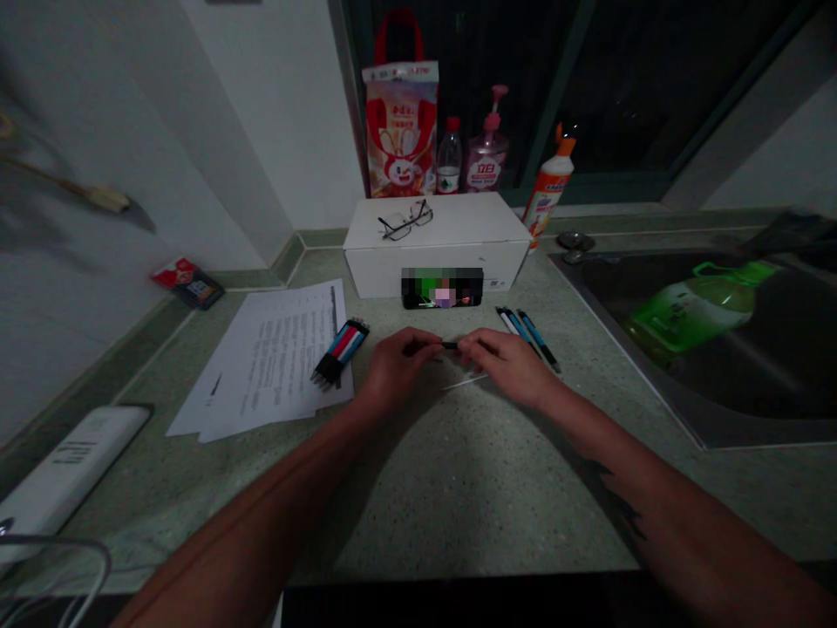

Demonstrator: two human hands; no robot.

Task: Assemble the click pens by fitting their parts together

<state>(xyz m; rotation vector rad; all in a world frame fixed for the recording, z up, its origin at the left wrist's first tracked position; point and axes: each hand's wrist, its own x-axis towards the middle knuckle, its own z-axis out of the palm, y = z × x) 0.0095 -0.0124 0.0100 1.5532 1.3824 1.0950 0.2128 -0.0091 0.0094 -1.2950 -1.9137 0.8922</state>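
Note:
My left hand (398, 366) and my right hand (505, 366) meet above the green speckled countertop (458, 488). Both pinch a small black pen part (450, 345), its ends hidden by my fingers. Just below my right hand lies a thin white refill (466, 381). To the right of that hand, several loose blue-and-black pens (525, 336) lie together. Left of my left hand, a bundle of pens with black tips (338, 351) rests on a stack of printed papers (275, 362).
A phone (443, 289) leans against a white cardboard box (435, 257) holding glasses. Behind stand bottles and a red-and-white bag. A steel sink (693, 340) with a green bottle lies right; a white power strip (69, 471) lies left.

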